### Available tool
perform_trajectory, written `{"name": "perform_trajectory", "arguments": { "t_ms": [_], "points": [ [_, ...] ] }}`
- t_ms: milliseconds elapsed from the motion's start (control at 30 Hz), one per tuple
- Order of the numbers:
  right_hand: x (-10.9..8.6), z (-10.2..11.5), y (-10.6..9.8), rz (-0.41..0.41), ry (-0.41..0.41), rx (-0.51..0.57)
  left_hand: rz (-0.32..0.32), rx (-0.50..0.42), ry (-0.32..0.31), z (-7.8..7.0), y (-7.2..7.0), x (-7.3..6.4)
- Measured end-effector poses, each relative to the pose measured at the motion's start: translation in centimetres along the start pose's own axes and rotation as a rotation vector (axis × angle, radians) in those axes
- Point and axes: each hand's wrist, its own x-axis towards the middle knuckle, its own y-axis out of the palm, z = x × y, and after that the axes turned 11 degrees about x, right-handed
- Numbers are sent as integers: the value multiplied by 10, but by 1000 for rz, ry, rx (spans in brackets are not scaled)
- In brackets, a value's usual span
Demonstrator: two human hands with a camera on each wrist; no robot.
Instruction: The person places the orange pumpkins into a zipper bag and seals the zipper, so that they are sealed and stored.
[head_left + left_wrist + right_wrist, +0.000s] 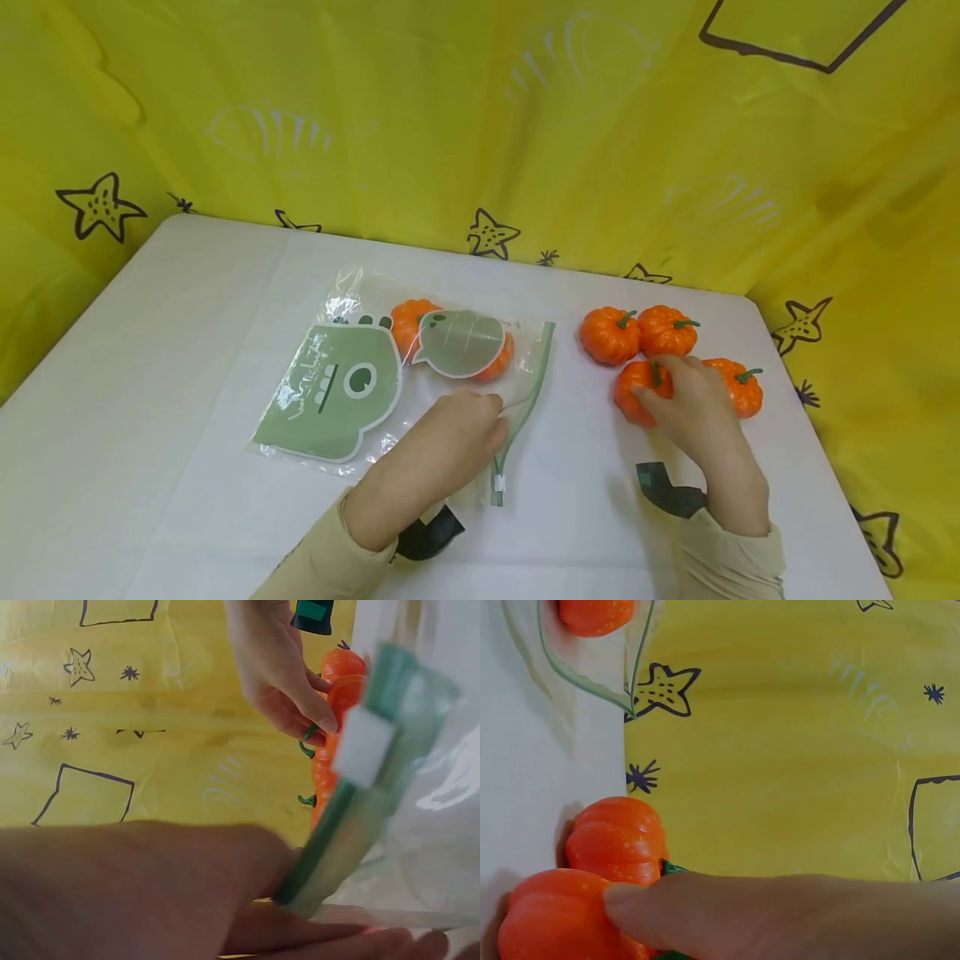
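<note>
A clear zip bag with a green cartoon monster print lies on the table, its green-edged mouth toward the right. Inside it show orange toy pumpkins, partly behind the print. My left hand pinches the bag's edge near the mouth; in the left wrist view the white zip slider hangs close by. On the right, my right hand grips a toy pumpkin with a green stem, thumb against its side in the right wrist view. Its other fingers are mostly hidden there.
Two toy pumpkins, a left one and a right one, sit just behind the gripped one. Another pumpkin stands right of the hand. A yellow patterned curtain borders the white table at the back and sides.
</note>
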Motion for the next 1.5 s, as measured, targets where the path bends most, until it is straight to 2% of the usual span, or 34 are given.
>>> {"name": "perform_trajectory", "arguments": {
  "t_ms": [100, 267, 600, 800, 1033, 1200, 1367, 1500],
  "points": [
    [0, 1, 0, 59, 28, -4, 58, -295, -110, 0, 0, 0],
    [1, 4, 3, 120, 43, 2, 87, -370, -107, 3, 0, 3],
    [-1, 14, 8, 131, -27, 76, 73, -570, -101, 12, 3, 10],
    [-5, 22, 8, 129, -98, 113, 56, -589, -119, 13, 4, 12],
    [-8, 36, 18, 132, -225, 222, -60, -510, -129, 11, 6, 12],
    [-5, 43, 30, 125, -322, 275, -120, -476, -135, 7, 9, 12],
    [-3, 46, 39, 119, -376, 311, -158, -464, -138, 6, 12, 12],
    [-2, 47, 42, 104, -389, 327, -202, -442, -139, 5, 11, 13]
  ]
}}
